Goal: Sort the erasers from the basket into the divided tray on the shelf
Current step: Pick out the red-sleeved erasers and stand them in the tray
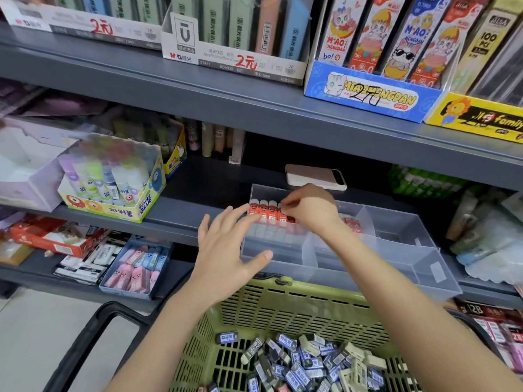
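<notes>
right hand [311,212] pinches a red blocky eraser [283,215] in the clear plastic tray [368,274], mid frame; left hand [226,250] spread wide.

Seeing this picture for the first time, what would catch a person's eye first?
At the centre, the right hand pinches red erasers in the back-left compartment of the clear tray; the left hand is spread open at its left edge. Below, a green basket holds many blue-and-grey erasers.
</notes>
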`<state>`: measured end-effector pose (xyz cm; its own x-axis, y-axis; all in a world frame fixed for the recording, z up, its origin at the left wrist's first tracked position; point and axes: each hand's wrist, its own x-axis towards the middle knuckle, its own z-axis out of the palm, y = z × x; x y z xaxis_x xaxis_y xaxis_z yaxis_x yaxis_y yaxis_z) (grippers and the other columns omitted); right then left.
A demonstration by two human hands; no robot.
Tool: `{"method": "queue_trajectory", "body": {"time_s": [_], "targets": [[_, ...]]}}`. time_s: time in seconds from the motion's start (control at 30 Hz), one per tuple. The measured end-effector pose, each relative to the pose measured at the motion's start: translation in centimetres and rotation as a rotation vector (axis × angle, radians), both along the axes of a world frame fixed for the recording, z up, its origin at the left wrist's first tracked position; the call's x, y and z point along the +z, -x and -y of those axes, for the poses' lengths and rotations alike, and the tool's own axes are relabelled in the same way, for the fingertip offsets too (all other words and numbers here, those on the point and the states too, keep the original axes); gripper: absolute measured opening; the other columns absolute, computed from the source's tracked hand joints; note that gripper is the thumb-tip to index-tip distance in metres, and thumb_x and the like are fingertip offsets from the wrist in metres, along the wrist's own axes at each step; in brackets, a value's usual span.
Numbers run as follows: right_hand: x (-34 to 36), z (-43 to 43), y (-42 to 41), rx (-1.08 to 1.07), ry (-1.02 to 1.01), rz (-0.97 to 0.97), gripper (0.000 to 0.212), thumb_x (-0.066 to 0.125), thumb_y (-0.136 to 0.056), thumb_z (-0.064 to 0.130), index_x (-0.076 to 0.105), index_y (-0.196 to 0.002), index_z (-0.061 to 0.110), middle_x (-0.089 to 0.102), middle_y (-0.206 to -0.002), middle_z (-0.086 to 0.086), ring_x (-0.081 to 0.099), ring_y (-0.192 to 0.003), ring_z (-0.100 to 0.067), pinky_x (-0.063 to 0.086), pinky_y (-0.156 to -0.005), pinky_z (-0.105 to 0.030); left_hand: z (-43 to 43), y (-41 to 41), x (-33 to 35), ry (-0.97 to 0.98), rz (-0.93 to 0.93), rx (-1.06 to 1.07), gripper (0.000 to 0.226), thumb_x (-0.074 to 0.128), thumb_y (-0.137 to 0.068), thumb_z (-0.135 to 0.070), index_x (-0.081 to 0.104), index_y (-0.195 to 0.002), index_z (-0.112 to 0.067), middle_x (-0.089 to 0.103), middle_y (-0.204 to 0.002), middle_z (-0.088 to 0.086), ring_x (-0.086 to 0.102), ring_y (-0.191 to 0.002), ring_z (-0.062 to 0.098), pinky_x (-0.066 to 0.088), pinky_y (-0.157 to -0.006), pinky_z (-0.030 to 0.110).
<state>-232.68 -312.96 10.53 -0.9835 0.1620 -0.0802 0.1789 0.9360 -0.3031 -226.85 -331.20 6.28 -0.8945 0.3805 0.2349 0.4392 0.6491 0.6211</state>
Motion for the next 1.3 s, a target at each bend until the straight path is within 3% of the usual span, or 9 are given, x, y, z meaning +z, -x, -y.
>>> {"method": "queue_trajectory", "body": {"time_s": [0.27, 0.5, 0.6, 0.73, 0.9, 0.97, 1.1, 1.2, 1.3], "targets": [[0.1, 0.2, -2.0, 0.022, 0.021, -0.153, 0.031, 0.061, -0.088, 0.028, 0.064, -0.118, 0.025, 0.066, -0.112, 0.002, 0.058, -0.107, -0.019, 0.044, -0.086, -0.027, 0.2, 0.1, 0.3, -0.037, 0.026, -0.03, 0.07, 0.044, -0.076, -0.06, 0.042, -0.138, -0.029, 0.026, -0.152, -0.013, 0.02, -0.142, 0.013, 0.0, -0.118, 0.043], [-1.1, 0.2, -13.0, 0.192, 0.307, -0.713, 0.015, 0.059, -0.086, 0.023, 0.068, -0.095, 0.014, 0.062, -0.082, 0.004, 0.053, -0.072, -0.009, 0.042, -0.069, -0.021, 0.4, -0.2, 0.3, -0.093, 0.03, -0.008, 0.055, 0.064, -0.085, -0.042, 0.05, -0.133, -0.019, 0.041, -0.146, 0.0, 0.036, -0.134, 0.021, 0.022, -0.112, 0.045], [-5.9, 0.5, -18.7, 0.275, 0.317, -0.428, 0.016, 0.063, -0.085, 0.032, 0.069, -0.084, 0.018, 0.061, -0.074, 0.007, 0.051, -0.068, -0.004, 0.041, -0.064, -0.021, 1.4, -1.9, -0.1, -0.037, 0.016, 0.03, 0.058, 0.059, -0.086, -0.045, 0.049, -0.135, -0.017, 0.051, -0.138, 0.004, 0.044, -0.127, 0.024, 0.031, -0.106, 0.04], [-14.4, 0.1, -23.2, 0.201, -0.146, 0.284, 0.042, 0.051, -0.085, 0.062, 0.066, -0.08, 0.023, 0.063, -0.077, 0.003, 0.06, -0.075, -0.014, 0.04, -0.059, -0.023, 3.7, -6.3, -0.7, -0.072, -0.028, 0.083, 0.055, 0.058, -0.082, -0.038, 0.053, -0.13, -0.011, 0.055, -0.131, 0.006, 0.045, -0.124, 0.023, 0.029, -0.103, 0.03], [-18.9, 1.5, -24.2, 0.155, -0.206, 0.339, 0.04, 0.048, -0.089, 0.048, 0.044, -0.063, 0.018, 0.057, -0.074, -0.002, 0.063, -0.079, -0.022, 0.044, -0.062, -0.027, 5.3, -11.6, -0.5, -0.094, -0.089, 0.065, 0.027, 0.062, -0.082, -0.02, 0.068, -0.106, -0.009, 0.064, -0.113, 0.002, 0.055, -0.111, 0.018, 0.033, -0.1, 0.028], [-18.3, 2.1, -24.2, 0.099, -0.035, 0.331, 0.036, 0.051, -0.09, 0.043, 0.058, -0.068, 0.016, 0.064, -0.075, -0.004, 0.065, -0.076, -0.022, 0.051, -0.063, -0.028, 5.7, -13.1, -0.7, -0.142, -0.01, 0.063, 0.017, 0.063, -0.087, -0.016, 0.068, -0.103, -0.011, 0.065, -0.108, -0.002, 0.057, -0.104, 0.009, 0.038, -0.096, 0.021], [-13.4, 4.8, -23.8, 0.08, 0.908, 0.238, 0.016, 0.069, -0.083, 0.029, 0.07, -0.077, 0.014, 0.069, -0.07, -0.001, 0.06, -0.06, -0.009, 0.052, -0.062, -0.029, 5.6, -15.0, -1.3, -0.219, 0.521, 0.046, 0.034, 0.057, -0.089, -0.035, 0.06, -0.12, -0.022, 0.062, -0.116, -0.012, 0.056, -0.102, -0.009, 0.042, -0.091, 0.009], [-10.2, 7.7, -23.4, 0.2, 1.168, 0.095, 0.003, 0.073, -0.079, 0.016, 0.07, -0.081, 0.016, 0.068, -0.073, 0.006, 0.06, -0.067, -0.005, 0.052, -0.068, -0.024, 5.1, -15.5, -2.1, -0.308, 0.823, 0.025, 0.047, 0.048, -0.085, -0.049, 0.062, -0.118, -0.019, 0.068, -0.114, -0.002, 0.062, -0.107, 0.01, 0.046, -0.101, 0.039], [-10.0, 8.5, -22.8, 0.206, 1.29, 0.085, 0.009, 0.07, -0.08, 0.009, 0.07, -0.086, 0.016, 0.068, -0.076, 0.004, 0.059, -0.066, -0.003, 0.048, -0.059, -0.016, 5.1, -15.6, -1.9, -0.374, 0.629, 0.129, 0.043, 0.042, -0.085, -0.051, 0.067, -0.099, -0.02, 0.072, -0.094, 0.0, 0.067, -0.092, 0.016, 0.052, -0.089, 0.048]]}}
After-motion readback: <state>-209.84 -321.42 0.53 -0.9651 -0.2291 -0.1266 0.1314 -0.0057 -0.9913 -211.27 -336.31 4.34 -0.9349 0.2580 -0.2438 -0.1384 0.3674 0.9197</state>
